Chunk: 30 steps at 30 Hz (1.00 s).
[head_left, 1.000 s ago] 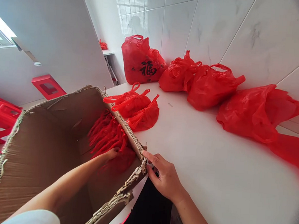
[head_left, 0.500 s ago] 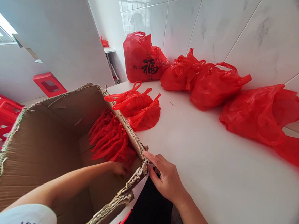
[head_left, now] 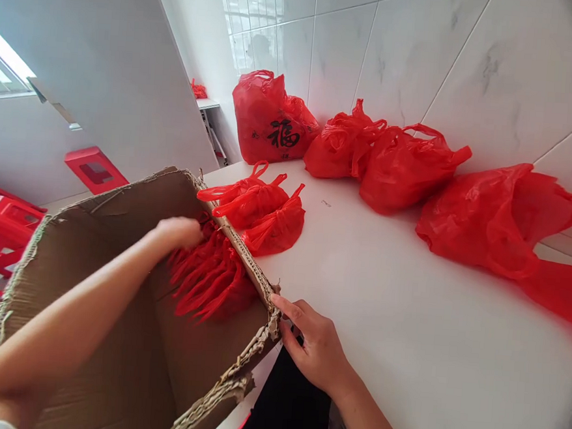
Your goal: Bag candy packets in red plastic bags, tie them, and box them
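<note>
A large cardboard box (head_left: 100, 280) with torn edges stands at the left. Inside it, along the right wall, lies a row of tied red bags (head_left: 213, 275). Over the far end of that row is my left hand (head_left: 179, 233), blurred by motion; its fingers are smeared. My right hand (head_left: 307, 337) pinches the box's near right corner between thumb and fingers. Just outside the box wall, small tied red bags (head_left: 278, 224) sit on the white table (head_left: 382, 300), their handles reaching over the box edge.
Larger red bags (head_left: 407, 167) line the tiled wall at the back of the table, one with black characters (head_left: 277, 122). Red plastic stools (head_left: 3, 227) stand beyond the box at the left. Part of a person shows at the left edge.
My left hand has moved up and away, from the near end of the bag row to its far end. My right hand stays at the box corner. The view has shifted slightly.
</note>
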Motion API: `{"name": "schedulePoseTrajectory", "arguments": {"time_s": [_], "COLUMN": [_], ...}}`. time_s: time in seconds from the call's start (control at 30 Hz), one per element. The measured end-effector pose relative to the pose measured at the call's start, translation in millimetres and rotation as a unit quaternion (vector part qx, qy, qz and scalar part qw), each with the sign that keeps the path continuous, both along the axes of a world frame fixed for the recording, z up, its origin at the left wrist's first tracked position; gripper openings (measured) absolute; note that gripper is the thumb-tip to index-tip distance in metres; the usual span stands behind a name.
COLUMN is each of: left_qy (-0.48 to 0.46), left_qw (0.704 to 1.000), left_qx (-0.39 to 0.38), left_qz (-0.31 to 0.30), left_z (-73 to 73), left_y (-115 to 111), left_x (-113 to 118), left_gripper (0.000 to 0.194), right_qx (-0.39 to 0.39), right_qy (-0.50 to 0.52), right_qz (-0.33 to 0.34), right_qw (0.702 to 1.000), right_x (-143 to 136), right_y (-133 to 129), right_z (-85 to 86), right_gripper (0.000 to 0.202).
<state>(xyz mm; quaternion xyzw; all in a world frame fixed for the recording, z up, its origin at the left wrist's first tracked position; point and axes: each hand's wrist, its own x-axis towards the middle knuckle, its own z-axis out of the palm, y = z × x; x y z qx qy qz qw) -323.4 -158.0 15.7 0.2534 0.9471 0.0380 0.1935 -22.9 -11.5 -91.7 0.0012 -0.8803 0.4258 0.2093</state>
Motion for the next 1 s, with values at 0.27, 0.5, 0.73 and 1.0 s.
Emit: {"name": "schedulePoseTrajectory", "arguments": {"time_s": [0.27,0.5,0.73,1.0], "left_qy": [0.157,0.057,-0.288,-0.515], "left_qw": [0.978,0.966,0.834,0.833], "left_qx": [0.084,0.210,0.457,0.166], "left_qz": [-0.106,-0.139,0.112,0.118], "left_z": [18.9,18.7,65.2,-39.1], "left_y": [99,103,-36,-92], "left_x": [35,39,34,46], "left_gripper": [0.055,0.037,0.045,0.049], "right_qx": [0.000,0.000,-0.004,0.010], "right_qy": [-0.013,-0.011,-0.013,0.013], "right_qz": [0.002,-0.001,0.000,-0.002], "right_qw": [1.000,1.000,1.000,1.000], "right_x": [3,3,1,1], "right_y": [0,1,1,1], "right_z": [2.1,0.5,0.0,-3.3], "right_gripper": [0.055,0.056,0.056,0.057]}}
